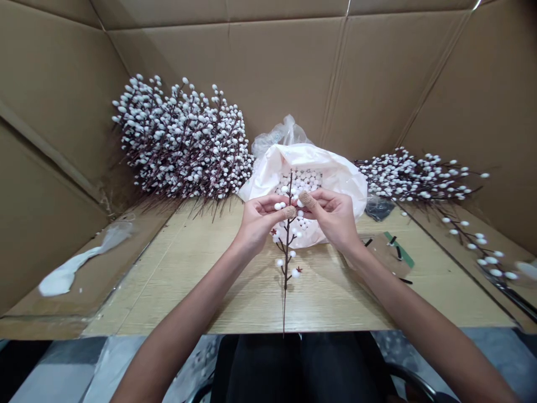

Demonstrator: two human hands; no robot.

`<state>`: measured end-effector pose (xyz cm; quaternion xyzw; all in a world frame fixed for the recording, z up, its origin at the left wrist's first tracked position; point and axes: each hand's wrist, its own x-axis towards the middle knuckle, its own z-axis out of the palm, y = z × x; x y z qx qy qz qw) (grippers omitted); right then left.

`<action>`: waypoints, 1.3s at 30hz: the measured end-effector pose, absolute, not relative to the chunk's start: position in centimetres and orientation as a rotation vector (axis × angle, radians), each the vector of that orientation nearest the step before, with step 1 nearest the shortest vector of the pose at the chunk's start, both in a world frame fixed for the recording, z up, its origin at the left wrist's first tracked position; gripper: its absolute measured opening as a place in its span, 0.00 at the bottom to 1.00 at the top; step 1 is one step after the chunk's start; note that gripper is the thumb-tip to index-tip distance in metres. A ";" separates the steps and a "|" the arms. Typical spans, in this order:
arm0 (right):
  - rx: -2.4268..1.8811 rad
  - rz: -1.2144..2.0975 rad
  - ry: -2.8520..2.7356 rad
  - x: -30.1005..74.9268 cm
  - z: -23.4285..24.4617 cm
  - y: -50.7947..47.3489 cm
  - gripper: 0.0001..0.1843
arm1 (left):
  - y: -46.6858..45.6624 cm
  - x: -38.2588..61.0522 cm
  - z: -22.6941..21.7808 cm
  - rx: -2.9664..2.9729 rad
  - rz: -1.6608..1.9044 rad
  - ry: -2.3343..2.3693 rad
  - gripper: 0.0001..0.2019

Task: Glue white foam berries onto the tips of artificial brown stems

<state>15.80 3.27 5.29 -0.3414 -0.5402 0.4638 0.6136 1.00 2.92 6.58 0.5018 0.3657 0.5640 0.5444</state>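
Observation:
A brown artificial berry stem (287, 252) with white berries and small reddish star-shaped bits stands upright in front of me, its bare lower end reaching the table's front edge. My left hand (264, 218) is closed on the upper part of this stem, thumb against fingers. From the right, my right hand (331, 215) pinches a white berry (299, 202) close to the stem. Tan coverings wrap both thumbs. Just behind the hands, a white plastic bag (352, 182) lies open with many loose white berries (308, 180) inside. The fingers partly hide the stem's upper twigs.
A large heap of white-berry stems (184, 140) lies at the back left, a smaller bundle (413, 176) at the back right. One berry branch (478, 243) lies far right. Cardboard walls (285, 73) enclose the table (168, 280). A brown-and-green piece (386, 254) with black strips sits right.

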 end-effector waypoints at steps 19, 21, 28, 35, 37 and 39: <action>-0.811 1.026 -1.269 15.4 4.5 3.6 0.14 | 3.2 0.9 6.1 1.138 1.363 0.927 0.11; -0.814 1.034 -1.269 15.4 4.4 3.6 0.14 | 3.3 0.9 6.0 1.113 1.357 0.942 0.12; -0.823 1.112 -1.257 15.6 4.8 3.7 0.19 | 3.3 0.7 6.5 1.095 1.257 0.923 0.15; -0.771 1.103 -1.299 16.0 4.9 4.3 0.19 | 3.3 -0.2 7.6 1.131 1.139 0.976 0.18; -0.770 1.116 -1.323 16.0 4.8 4.4 0.19 | 3.4 -0.6 7.7 1.154 1.128 0.991 0.17; -0.771 1.129 -1.330 16.0 4.7 4.4 0.18 | 3.6 -0.9 7.8 1.172 1.139 0.993 0.16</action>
